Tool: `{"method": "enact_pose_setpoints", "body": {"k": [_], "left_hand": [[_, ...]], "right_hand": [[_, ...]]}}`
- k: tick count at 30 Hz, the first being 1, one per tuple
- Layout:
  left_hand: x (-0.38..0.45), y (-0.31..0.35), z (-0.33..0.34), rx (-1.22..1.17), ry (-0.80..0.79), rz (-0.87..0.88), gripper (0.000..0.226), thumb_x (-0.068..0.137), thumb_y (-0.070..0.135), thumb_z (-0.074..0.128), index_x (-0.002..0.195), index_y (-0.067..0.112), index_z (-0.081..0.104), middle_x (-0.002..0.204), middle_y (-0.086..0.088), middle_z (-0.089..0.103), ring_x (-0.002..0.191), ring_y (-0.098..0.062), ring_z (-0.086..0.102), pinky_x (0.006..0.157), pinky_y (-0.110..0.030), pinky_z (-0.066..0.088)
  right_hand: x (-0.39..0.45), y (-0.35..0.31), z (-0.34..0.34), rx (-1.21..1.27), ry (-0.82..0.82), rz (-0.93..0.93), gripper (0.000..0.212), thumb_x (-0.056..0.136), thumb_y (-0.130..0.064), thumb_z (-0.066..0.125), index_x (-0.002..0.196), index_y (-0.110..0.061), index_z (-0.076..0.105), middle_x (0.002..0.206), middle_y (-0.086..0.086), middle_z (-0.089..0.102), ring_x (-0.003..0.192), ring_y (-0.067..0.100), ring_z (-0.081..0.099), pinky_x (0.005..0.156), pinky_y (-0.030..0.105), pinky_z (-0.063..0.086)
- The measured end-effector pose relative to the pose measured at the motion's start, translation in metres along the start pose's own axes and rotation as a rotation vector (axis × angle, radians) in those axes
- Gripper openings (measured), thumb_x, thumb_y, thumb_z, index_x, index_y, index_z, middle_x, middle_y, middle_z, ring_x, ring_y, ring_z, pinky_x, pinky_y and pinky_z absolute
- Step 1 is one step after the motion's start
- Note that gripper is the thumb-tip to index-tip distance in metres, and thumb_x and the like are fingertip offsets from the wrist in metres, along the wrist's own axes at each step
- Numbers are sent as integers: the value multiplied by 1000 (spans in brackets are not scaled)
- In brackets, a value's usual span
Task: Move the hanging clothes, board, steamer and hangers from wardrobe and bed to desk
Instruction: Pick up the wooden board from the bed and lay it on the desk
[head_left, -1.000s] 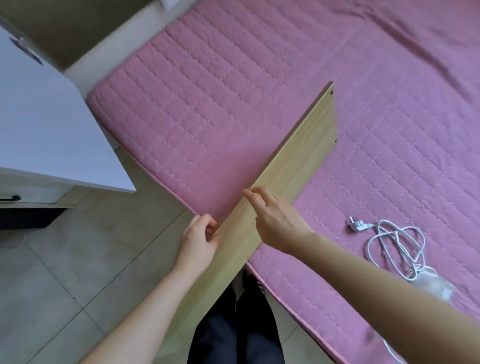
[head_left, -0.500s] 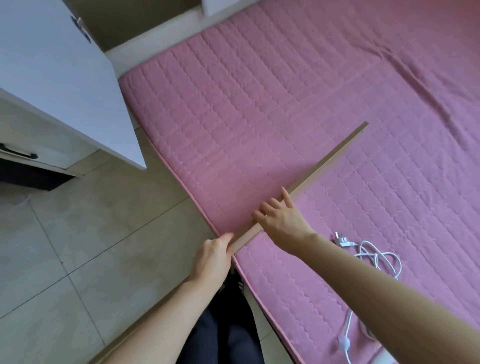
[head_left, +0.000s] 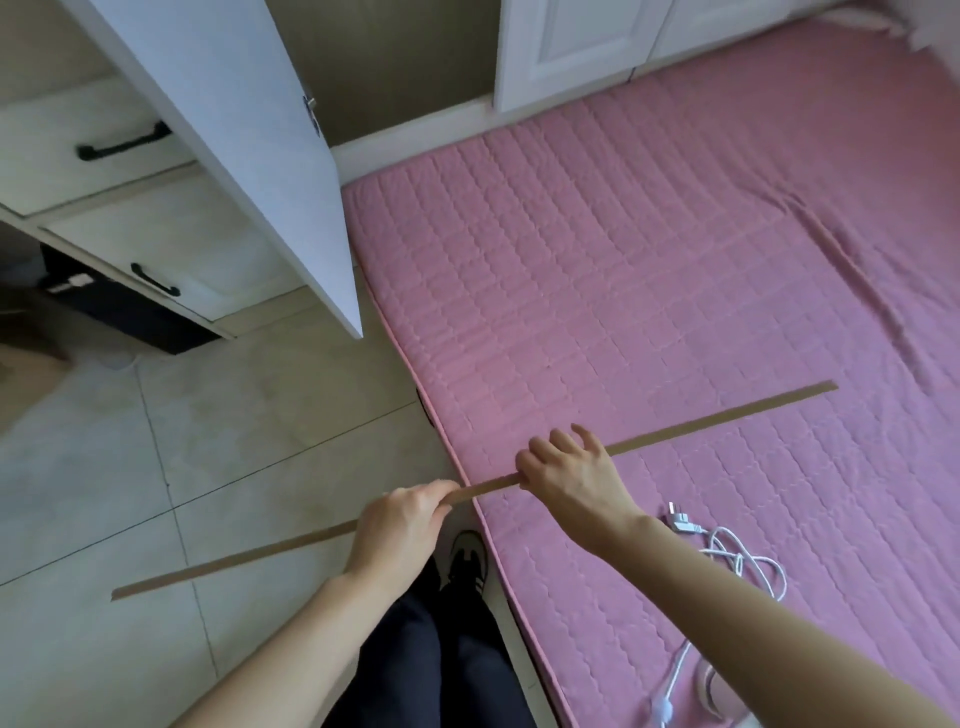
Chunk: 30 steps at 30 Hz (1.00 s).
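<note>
While seen edge-on as a thin brown strip, the board (head_left: 722, 423) runs from the lower left of the frame, over the floor (head_left: 156, 467), up to the right above the pink bed (head_left: 623, 260). The left hand (head_left: 400, 525) is closed around it near mid-length; the right hand (head_left: 571, 478) grips it just beside, fingers partly lifted. A white cord (head_left: 737, 561) lies at lower right; a white wardrobe door (head_left: 234, 130) hangs open at upper left.

One view only, worn on my head, looking forward and steeply down. Near bottom: my legs (head_left: 441, 660) and forearms, close to the lens. Right and far: the bed (head_left: 649, 270). Left: floor (head_left: 104, 493), with drawers (head_left: 130, 208) at far left. Wide-angle bending at edges.
</note>
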<state>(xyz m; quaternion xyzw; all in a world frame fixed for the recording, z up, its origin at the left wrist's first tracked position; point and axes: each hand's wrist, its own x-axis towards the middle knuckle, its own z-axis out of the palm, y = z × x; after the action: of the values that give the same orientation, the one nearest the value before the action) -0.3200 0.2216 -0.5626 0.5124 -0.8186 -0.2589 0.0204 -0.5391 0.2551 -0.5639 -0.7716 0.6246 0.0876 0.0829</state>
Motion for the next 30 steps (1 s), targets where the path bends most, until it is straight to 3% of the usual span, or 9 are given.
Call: {"method": "enact_pose_setpoints", "body": {"k": [3, 7, 12, 17, 23, 26, 30], "left_hand": [[-13, -3, -32, -44, 43, 20, 22, 79, 17, 75, 99, 24, 71, 78, 4, 74, 69, -26, 69, 55, -34, 54], [-32, -6, -81, -28, 124, 54, 22, 76, 12, 78, 94, 20, 72, 78, 6, 72, 68, -23, 67, 57, -32, 53], [-61, -17, -126, 27, 226, 78, 24, 75, 9, 78, 96, 17, 70, 86, 9, 70, 79, -17, 65, 69, -32, 48], [-98, -38, -158, 102, 374, -3, 22, 79, 9, 73, 99, 17, 67, 92, 11, 68, 86, -16, 60, 83, -26, 34], [-134, -78, -186, 118, 483, -108, 21, 78, 9, 75, 97, 16, 68, 90, 10, 67, 84, -17, 60, 86, -27, 35], [-152, -107, -201, 108, 521, -172, 21, 79, 10, 75, 97, 17, 68, 90, 10, 68, 84, -17, 62, 87, -27, 35], [-176, -154, -228, 80, 516, -232, 17, 86, 23, 57, 99, 19, 67, 93, 11, 68, 88, -14, 62, 87, -29, 37]], "right_hand": [[-6, -14, -25, 54, 81, -35, 21, 76, -26, 77, 86, -19, 60, 80, -4, 56, 73, 21, 56, 75, 41, 52], [-10, -36, -62, 170, 189, -60, 15, 85, -28, 69, 84, -19, 57, 76, -7, 54, 68, 18, 50, 53, 32, 44], [-6, -67, -102, 280, 273, -113, 9, 90, -28, 62, 88, -20, 58, 79, -9, 54, 70, 16, 49, 44, 29, 40], [14, -107, -134, 352, 310, -203, 13, 89, -34, 58, 85, -22, 59, 78, -10, 55, 73, 15, 50, 39, 32, 43], [47, -163, -162, 356, 337, -329, 6, 83, -27, 62, 83, -21, 60, 76, -10, 57, 71, 17, 54, 38, 31, 44], [68, -197, -175, 327, 322, -402, 10, 87, -32, 55, 83, -22, 56, 77, -11, 56, 73, 15, 53, 38, 32, 44], [96, -252, -196, 288, 292, -454, 14, 87, -38, 50, 83, -25, 56, 78, -12, 56, 76, 12, 52, 37, 31, 43]]}}
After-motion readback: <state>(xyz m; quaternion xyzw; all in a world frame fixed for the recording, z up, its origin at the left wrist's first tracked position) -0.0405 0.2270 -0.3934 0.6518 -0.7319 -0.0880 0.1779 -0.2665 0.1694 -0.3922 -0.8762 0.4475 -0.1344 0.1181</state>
